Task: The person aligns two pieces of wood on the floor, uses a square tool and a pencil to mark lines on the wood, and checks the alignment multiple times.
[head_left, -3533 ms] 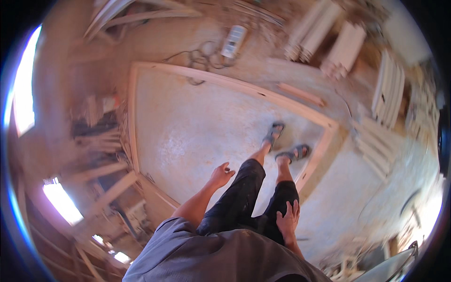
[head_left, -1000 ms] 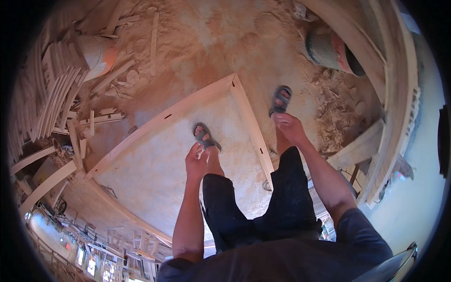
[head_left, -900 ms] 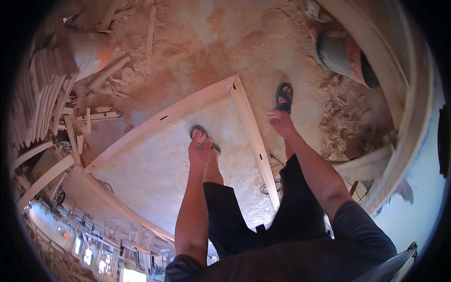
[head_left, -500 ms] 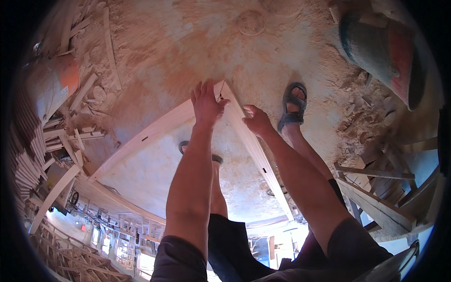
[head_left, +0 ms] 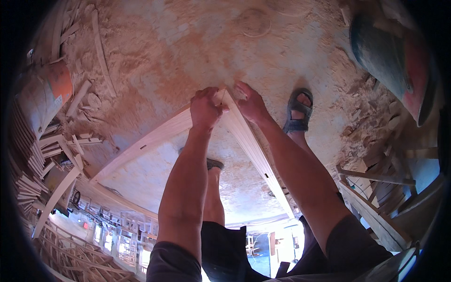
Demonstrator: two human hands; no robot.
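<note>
A pale wooden frame stands over the floor, with two boards meeting at a corner at the far middle. My left hand [head_left: 205,110] is curled over the left board [head_left: 155,141] right beside that corner, its thumb toward the joint. My right hand [head_left: 252,104] lies along the outer side of the right board [head_left: 249,141], fingers stretched toward the corner and not wrapped round the wood. Each board has a small dark slot along its length. A thin dark line marks the joint between them.
My sandalled foot [head_left: 299,110] stands right of the frame. Wood scraps [head_left: 70,145] and an orange-and-white container [head_left: 56,89] lie at the left. A green-and-red curved object [head_left: 394,61] sits far right, above a timber rack [head_left: 376,211]. Sawdust covers the floor.
My left fingers, stretched flat before, are now curled over the board at the corner. My right hand has moved farther up along the right board, toward the corner.
</note>
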